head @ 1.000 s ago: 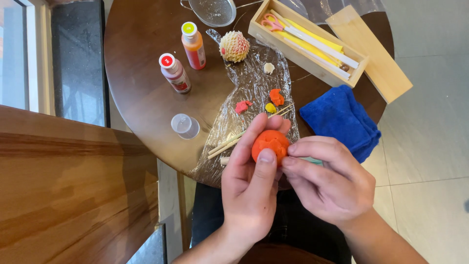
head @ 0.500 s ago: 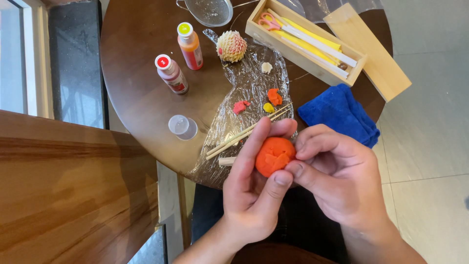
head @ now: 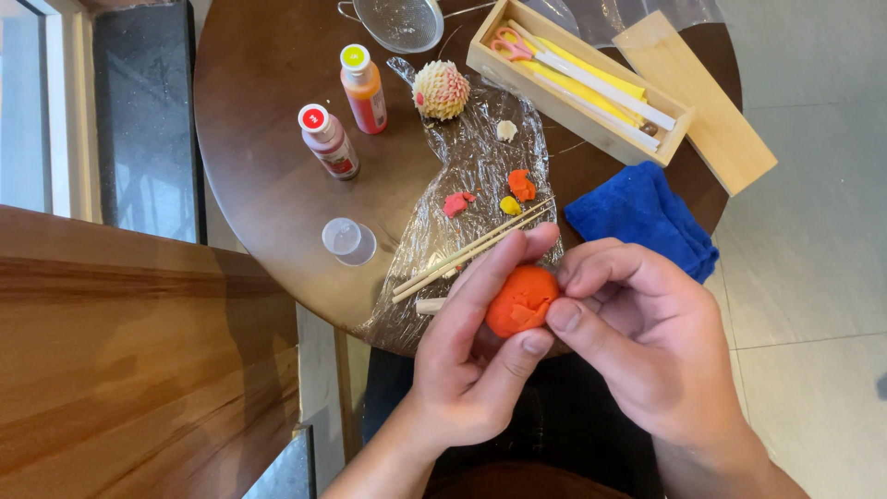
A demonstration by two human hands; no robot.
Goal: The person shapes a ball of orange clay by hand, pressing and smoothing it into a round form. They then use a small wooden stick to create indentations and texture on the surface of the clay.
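Round dark wooden table (head: 268, 185) over pale floor tiles (head: 813, 259); both hands' fingers (head: 517, 351) pinch an orange clay ball (head: 520, 300).

An orange clay ball (head: 521, 299) is pinched between the left hand (head: 471, 351) and right hand (head: 647, 342), at 6 o'clock of the round table (head: 268, 185).

Round dark wooden table (head: 268, 199), pale tiled floor (head: 813, 249), window (head: 23, 102) at left
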